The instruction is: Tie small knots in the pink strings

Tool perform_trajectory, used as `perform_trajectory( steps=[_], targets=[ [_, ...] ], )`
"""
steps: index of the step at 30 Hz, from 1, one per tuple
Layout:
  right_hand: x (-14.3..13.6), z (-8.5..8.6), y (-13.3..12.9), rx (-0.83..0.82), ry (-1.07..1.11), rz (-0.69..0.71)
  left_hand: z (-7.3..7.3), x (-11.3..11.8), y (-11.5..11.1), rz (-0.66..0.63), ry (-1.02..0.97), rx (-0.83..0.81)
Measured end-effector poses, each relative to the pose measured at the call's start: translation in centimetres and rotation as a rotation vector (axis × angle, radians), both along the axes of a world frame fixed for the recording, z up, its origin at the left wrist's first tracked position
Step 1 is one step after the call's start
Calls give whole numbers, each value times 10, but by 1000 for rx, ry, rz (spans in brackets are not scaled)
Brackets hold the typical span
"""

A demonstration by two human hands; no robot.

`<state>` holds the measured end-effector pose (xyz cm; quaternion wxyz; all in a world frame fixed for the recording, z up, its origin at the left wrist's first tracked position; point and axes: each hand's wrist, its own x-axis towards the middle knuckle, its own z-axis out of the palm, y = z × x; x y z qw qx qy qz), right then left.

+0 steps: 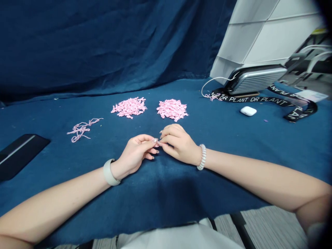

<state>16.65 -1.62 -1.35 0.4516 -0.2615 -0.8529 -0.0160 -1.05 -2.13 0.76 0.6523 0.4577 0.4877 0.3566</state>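
Note:
My left hand, with a pale band at its wrist, is closed in a pinch of thumb and forefinger. My right hand, wearing a coiled bracelet, pinches at the same spot, and the fingertips of both hands meet above the blue cloth. Whatever lies between the fingertips is too small and hidden to name. Just beyond the hands are two heaps of small pink knotted yarn pieces, a left heap and a right heap. Loose pink yarn strands lie to the left.
A dark flat case lies at the far left. On the right are a white earbud case, a silver ridged case with a black lettered strap, and a white cable. Blue fabric hangs behind, beside a white panelled object.

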Motion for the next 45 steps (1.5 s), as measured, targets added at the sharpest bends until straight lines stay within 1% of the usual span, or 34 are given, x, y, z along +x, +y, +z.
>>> perform_trajectory(
  steps=[6, 12, 16, 17, 19, 23, 25, 27, 30, 37, 45],
  targets=[
    [2, 4, -1, 145, -128, -15, -1, 0, 0, 7, 6, 18],
    [3, 9, -4, 131, -226, -7, -4, 0, 0, 16, 30, 40],
    [4, 7, -5, 173, -249, 22, -6, 0, 1, 35, 36, 70],
    [4, 6, -5, 153, -229, 28, -6, 0, 1, 36, 41, 73],
    [4, 6, -5, 51, -136, 39, -6, 0, 1, 34, 53, 74],
    [2, 9, -4, -274, 71, 78, -7, -2, 0, 11, 64, 98],
    [2, 12, -3, -393, 90, 100, -8, -2, 0, -2, 71, 112],
    [2, 13, -2, -464, 70, 107, -8, -3, 0, -13, 80, 117],
    [2, 15, -2, -522, 39, 108, -9, -3, 0, -20, 101, 118],
    [3, 19, -1, -581, -12, 109, -9, -3, 0, -31, 136, 119],
    [6, 22, 0, -573, -102, 73, -8, -3, -1, -89, 144, 92]
  ],
)
